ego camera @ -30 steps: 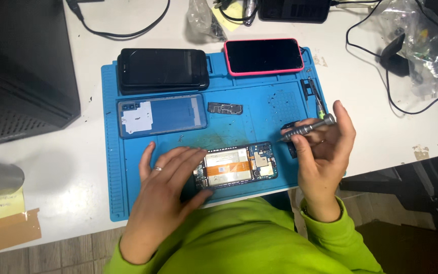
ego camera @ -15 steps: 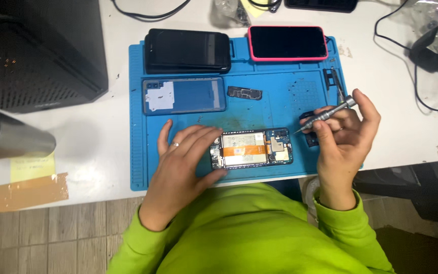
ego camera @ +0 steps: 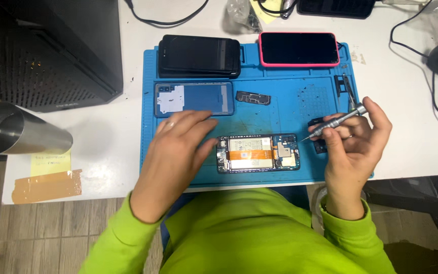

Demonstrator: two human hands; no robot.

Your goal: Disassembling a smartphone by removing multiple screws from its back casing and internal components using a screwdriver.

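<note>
The opened phone (ego camera: 257,153) lay with its circuit board showing on the near part of the blue work mat (ego camera: 290,106) on the white surface (ego camera: 401,101), between the person's two hands. The left hand (ego camera: 176,152) rested flat on the mat, fingers (ego camera: 198,124) apart and stretched out, its fingertips touching the phone's left end. The right hand (ego camera: 353,147) had its fingers clamped on a small metal screwdriver (ego camera: 336,121), whose tip pointed down-left and sat just beside the phone's right end.

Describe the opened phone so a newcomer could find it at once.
Start at the blue mat on the white table. Along its near edge, between the left hand and right hand, lies the opened phone. Unlike the other phones, it shows bare circuitry and an orange strip.
</note>
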